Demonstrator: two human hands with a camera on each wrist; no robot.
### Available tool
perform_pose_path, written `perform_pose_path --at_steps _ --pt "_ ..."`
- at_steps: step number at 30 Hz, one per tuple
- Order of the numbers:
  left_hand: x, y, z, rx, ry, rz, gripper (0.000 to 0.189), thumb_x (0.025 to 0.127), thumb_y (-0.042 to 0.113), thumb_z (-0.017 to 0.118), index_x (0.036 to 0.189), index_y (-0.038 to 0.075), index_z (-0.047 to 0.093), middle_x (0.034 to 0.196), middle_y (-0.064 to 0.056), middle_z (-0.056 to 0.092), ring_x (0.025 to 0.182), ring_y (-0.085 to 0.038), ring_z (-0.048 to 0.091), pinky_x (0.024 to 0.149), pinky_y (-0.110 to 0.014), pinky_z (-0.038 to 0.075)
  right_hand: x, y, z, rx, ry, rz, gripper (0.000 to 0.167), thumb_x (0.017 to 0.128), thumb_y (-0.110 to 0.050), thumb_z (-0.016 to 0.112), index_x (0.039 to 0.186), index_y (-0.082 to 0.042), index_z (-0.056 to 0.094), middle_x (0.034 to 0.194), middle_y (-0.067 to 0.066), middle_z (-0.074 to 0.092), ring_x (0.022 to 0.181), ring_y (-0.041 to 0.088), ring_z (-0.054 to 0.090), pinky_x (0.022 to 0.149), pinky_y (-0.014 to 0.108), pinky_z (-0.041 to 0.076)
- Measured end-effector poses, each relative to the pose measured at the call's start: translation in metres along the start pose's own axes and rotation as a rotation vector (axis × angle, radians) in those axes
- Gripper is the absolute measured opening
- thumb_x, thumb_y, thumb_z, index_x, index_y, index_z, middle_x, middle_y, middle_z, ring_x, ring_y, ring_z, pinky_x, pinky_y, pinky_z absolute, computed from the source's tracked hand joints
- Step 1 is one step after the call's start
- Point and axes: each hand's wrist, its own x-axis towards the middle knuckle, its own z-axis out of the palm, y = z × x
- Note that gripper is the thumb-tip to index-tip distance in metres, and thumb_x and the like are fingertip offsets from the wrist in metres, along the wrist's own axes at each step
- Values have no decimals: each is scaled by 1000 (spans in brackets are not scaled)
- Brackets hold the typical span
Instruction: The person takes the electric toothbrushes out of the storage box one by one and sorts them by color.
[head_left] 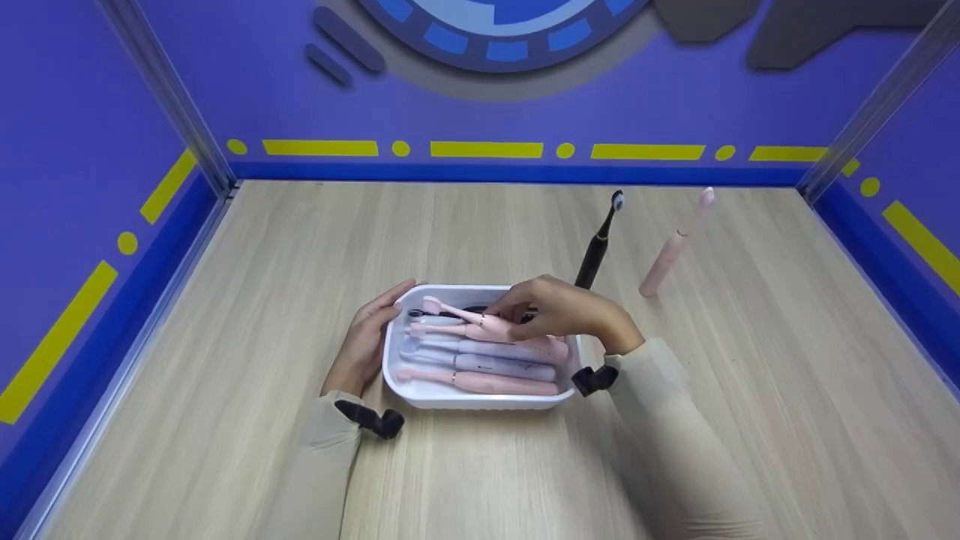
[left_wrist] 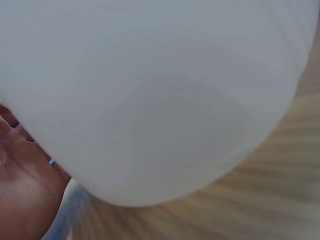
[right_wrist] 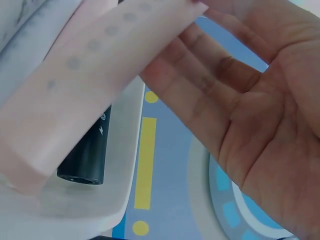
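A white plastic basin (head_left: 480, 403) holds several electric toothbrushes, pink, pale lilac and black. My left hand (head_left: 361, 346) grips the basin's left side, thumb near the rim; in the left wrist view the basin wall (left_wrist: 165, 115) hides most of the fingers. Over the basin, my right hand (head_left: 568, 311) pinches a pink electric toothbrush (head_left: 495, 328) by its handle, head pointing left. The right wrist view shows its button-dotted handle (right_wrist: 107, 65) slanting above a black toothbrush (right_wrist: 86, 156). Below lie a lilac toothbrush (head_left: 506, 367) and another pink toothbrush (head_left: 502, 384).
Behind the basin to the right, a black electric toothbrush (head_left: 596, 251) and a pink electric toothbrush (head_left: 664, 264) stand upright on the wooden table (head_left: 765, 330). Blue panels (head_left: 495, 116) with yellow marks border the table at the back and sides.
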Motion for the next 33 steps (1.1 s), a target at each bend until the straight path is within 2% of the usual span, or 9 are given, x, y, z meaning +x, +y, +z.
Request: perform_pose_path --at_steps 5,12,19,25,33 --pt "1 0 -1 -6 3 5 47 96 -1 34 143 -7 38 150 -20 39 139 -21 37 116 -28 31 -3 1 -1 17 29 -34 34 83 -6 70 117 -9 70 106 7 72 94 17 66 85 42 57" --pt "1 0 -1 -6 2 7 48 95 -2 34 143 -7 37 150 -20 38 140 -21 36 116 -29 31 -7 2 -4 24 62 -41 34 84 -7 70 118 -10 69 103 7 71 93 17 66 84 43 57" --pt "0 1 0 -3 -6 9 48 96 -2 33 143 -9 36 150 -22 37 141 -25 33 119 -36 26 -11 4 -5 57 110 -47 32 85 -7 68 117 -11 70 101 7 71 91 16 65 82 37 57" --pt "1 0 0 -4 10 4 48 95 -1 34 142 -8 38 148 -22 40 140 -23 36 118 -33 28 -15 6 -6 103 141 -54 33 85 -4 67 117 -11 70 103 6 70 92 16 64 82 34 58" --pt "1 -1 0 -3 18 1 47 96 -2 34 142 -7 39 148 -21 40 142 -24 34 118 -32 27 -23 9 -9 186 208 -59 33 86 -9 70 119 -9 68 111 6 69 97 15 63 84 31 58"
